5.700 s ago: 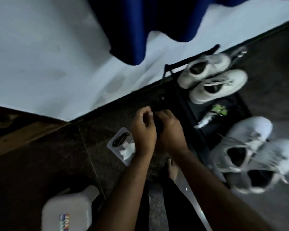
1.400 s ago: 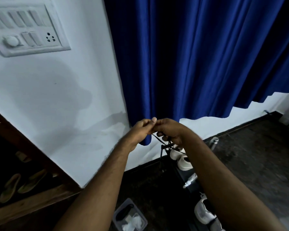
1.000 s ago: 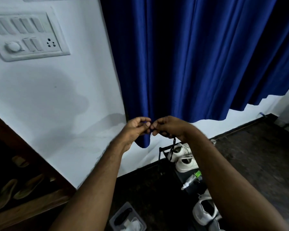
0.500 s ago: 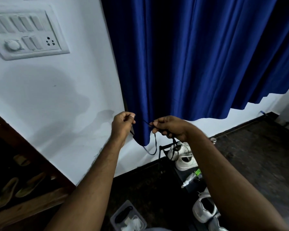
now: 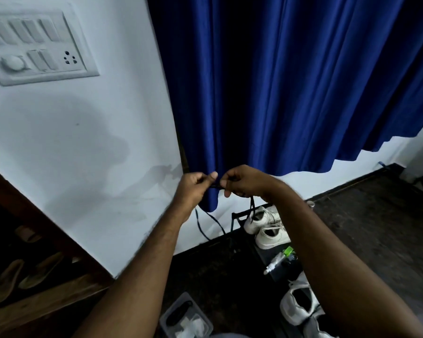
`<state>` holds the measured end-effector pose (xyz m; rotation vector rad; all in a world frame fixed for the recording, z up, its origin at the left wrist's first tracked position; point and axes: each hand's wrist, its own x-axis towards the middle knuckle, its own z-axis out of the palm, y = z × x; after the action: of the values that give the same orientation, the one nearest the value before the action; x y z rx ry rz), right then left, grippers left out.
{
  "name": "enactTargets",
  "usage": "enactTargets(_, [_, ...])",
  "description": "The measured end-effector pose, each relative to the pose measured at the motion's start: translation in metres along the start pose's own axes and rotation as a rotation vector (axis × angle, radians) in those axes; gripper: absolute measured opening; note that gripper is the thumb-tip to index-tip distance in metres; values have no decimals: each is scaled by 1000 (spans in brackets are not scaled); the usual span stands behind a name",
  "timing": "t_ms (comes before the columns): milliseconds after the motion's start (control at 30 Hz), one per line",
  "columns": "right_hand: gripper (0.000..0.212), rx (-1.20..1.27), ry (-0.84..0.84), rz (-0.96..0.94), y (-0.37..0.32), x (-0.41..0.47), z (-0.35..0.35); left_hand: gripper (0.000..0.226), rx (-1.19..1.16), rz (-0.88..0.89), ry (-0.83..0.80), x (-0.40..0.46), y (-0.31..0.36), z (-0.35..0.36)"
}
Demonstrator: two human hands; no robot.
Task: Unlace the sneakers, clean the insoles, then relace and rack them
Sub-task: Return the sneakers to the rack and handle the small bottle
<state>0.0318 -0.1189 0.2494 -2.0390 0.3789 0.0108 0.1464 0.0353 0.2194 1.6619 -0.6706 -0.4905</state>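
I hold a dark shoelace (image 5: 206, 222) up in front of the blue curtain. My left hand (image 5: 195, 185) pinches one part of it and my right hand (image 5: 239, 182) pinches another, the two hands almost touching. A loop of lace hangs below my left hand and a strand drops from my right. Far below, a white pair of sneakers (image 5: 266, 226) sits at the back of a black shoe rack (image 5: 237, 217). A grey-white sneaker (image 5: 296, 306) lies nearer, partly hidden by my right forearm.
A clear plastic tray (image 5: 185, 319) with a dark item and white cloths lies on the dark floor. A small green-capped bottle (image 5: 279, 259) lies on the rack. A blue curtain (image 5: 291, 81) hangs on the wall. Insoles (image 5: 25, 274) rest on a wooden ledge at left.
My hands, held apart with the lace slack between them half a second ago, have come back together. The hanging loop now falls lower under my left hand.
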Motion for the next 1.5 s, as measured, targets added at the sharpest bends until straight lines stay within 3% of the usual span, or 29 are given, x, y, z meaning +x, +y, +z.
enactTargets(233, [11,27,162,33,18,-2,1,60,48,94,272,8,-1,-18])
enactTargets(400, [17,74,255,36,23,1,7,66,169,72,306,7,-11,-20])
enactTargets(467, [15,65,278,9,25,3,9,67,135,26,208,3,-9,-18])
enactTargets(600, [12,19,284,-25,22,6,11,53,84,-133,-160,-6,-1,-15])
enactTargets(667, [11,-12,239,-41,15,6,14,42,142,-144,-320,-10,3,-5])
enactTargets(733, [11,-9,204,-33,9,8,17,30,152,-113,-371,-10,2,7])
enactTargets(833, [17,3,244,-46,8,8,17,21,115,-68,-297,-5,-3,13])
enactTargets(1000, [10,78,195,-34,12,0,10,20,150,59,-66,2,-3,5])
enactTargets(1200, [16,175,184,40,19,1,12,17,385,196,41,13,1,1])
enactTargets(1500, [21,288,235,38,35,2,10,23,289,154,177,16,-11,-8])
